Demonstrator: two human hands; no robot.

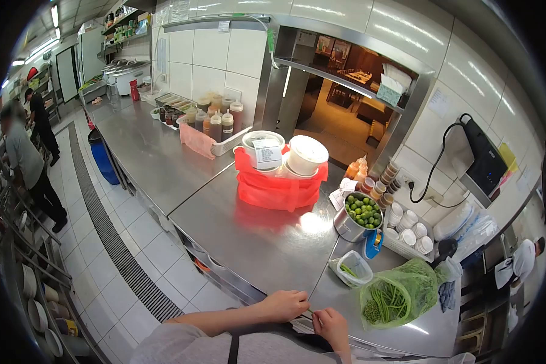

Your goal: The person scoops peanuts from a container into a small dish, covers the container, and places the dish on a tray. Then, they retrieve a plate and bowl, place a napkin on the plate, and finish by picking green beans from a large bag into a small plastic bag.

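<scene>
My left hand [286, 306] and my right hand [332, 327] meet at the near edge of the steel counter [261, 249]. Both have their fingers closed in a pinch. Something thin seems to run between them, too small to name. Right of my hands, a clear green plastic bag [428, 279] holds long green stalks [387, 301] with small buds. Behind it stands a small clear plastic tub [359, 276] with some green pieces inside. Farther back, a red plastic bag [278, 191] is open around lidded white tubs [307, 155], and a printed slip [267, 153] lies against one.
A steel pot [349, 229] of small green citrus fruit stands by a basket [400, 245] of white cups. Sauce bottles [227, 126] line the wall. A printer [485, 159] hangs at right. Two people stand in the left aisle; another person [523, 259] is at far right.
</scene>
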